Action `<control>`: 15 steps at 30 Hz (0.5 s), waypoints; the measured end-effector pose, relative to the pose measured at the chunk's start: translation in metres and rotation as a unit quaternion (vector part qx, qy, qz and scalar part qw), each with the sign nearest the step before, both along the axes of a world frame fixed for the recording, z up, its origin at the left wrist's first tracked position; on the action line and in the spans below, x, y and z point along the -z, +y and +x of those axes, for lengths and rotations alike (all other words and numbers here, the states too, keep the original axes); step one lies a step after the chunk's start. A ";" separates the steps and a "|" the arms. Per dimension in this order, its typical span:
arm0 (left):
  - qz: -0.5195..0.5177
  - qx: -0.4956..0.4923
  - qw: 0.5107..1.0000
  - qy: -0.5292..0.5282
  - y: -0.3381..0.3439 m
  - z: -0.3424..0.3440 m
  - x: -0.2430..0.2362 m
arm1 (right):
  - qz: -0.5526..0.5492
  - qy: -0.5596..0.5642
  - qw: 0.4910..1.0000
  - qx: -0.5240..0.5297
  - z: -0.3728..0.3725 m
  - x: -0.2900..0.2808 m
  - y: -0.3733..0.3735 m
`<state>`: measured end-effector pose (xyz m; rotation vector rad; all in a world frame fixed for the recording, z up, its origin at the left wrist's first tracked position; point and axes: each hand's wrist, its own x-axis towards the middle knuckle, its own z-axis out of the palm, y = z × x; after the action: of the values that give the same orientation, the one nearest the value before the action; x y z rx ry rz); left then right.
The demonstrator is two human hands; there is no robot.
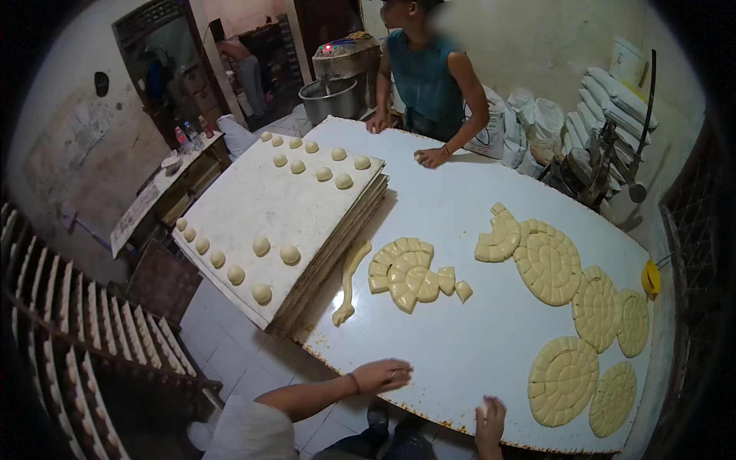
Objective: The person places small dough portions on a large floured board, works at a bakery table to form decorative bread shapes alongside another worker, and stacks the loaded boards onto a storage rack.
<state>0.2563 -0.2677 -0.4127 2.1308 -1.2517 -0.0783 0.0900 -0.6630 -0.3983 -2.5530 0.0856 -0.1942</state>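
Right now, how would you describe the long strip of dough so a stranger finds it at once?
Start at the big white table, beside the stacked boards carrying dough balls. The long strip of dough lies along their right edge. Unlike the scored round discs nearby, it is one thin, uncut rope.

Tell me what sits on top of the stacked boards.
Round dough balls lie in rows on the top board, along its near and far edges. The boards beneath are covered; only their edges show.

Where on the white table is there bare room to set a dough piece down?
Bare table lies between your left hand, the partly broken dough disc and the scored discs on the right. Another bare stretch runs from the other person's hand to the far edge. The right side and the stacked boards are crowded.
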 end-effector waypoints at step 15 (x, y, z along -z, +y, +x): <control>-0.101 -0.219 0.970 0.026 -0.106 0.020 -0.057 | 0.091 -0.045 0.993 0.061 0.081 -0.026 0.063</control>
<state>0.2759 -0.3737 -0.3560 2.1568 -0.7034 0.1753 0.1708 -0.6000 -0.3723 -2.3545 0.2148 -0.3331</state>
